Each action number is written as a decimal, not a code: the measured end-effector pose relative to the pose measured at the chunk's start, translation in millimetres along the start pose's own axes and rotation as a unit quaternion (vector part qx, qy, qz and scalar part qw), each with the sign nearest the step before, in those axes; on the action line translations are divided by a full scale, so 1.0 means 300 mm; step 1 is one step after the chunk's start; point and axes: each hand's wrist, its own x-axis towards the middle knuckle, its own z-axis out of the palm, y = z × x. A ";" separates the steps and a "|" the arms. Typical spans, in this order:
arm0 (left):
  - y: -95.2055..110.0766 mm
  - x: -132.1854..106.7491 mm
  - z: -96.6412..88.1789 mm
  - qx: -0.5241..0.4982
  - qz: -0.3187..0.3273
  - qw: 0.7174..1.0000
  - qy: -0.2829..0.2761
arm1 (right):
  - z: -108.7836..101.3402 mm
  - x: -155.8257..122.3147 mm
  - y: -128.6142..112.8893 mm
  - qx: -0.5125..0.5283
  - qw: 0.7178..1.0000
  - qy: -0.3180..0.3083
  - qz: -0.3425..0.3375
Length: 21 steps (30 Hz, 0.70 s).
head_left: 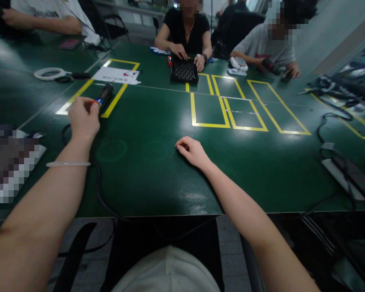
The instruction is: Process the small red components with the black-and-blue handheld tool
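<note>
My left hand (84, 117) is over the left part of the green table, its fingers closed at the near end of a dark cylindrical tool (106, 94) with a blue band. A bit of orange shows by the fingertips. The tool points away from me inside a yellow taped outline (114, 101); its exact kind is unclear. Near the middle of the table, my right hand (193, 151) rests with its fingers curled in and nothing visible in them.
A white sheet (117, 75) and a white ring-shaped object (50, 74) lie beyond my left hand. Across the table (158, 186), a person handles a black compartment tray (184, 73); another grips a dark tool (270, 66). Black cables (99, 190) run along both sides.
</note>
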 end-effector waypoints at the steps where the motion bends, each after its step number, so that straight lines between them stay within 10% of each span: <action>1: 0.036 -0.013 0.003 -0.048 0.002 0.999 -0.017 | 0.000 0.000 -0.001 0.002 1.000 0.001 0.000; 11: 0.428 -0.285 0.096 -0.217 0.121 0.903 -0.352 | 0.005 -0.007 -0.033 0.170 0.985 -0.024 0.021; 21: 0.437 -0.363 0.178 -0.211 0.161 0.867 -0.422 | 0.019 -0.012 -0.043 0.227 0.972 -0.064 0.008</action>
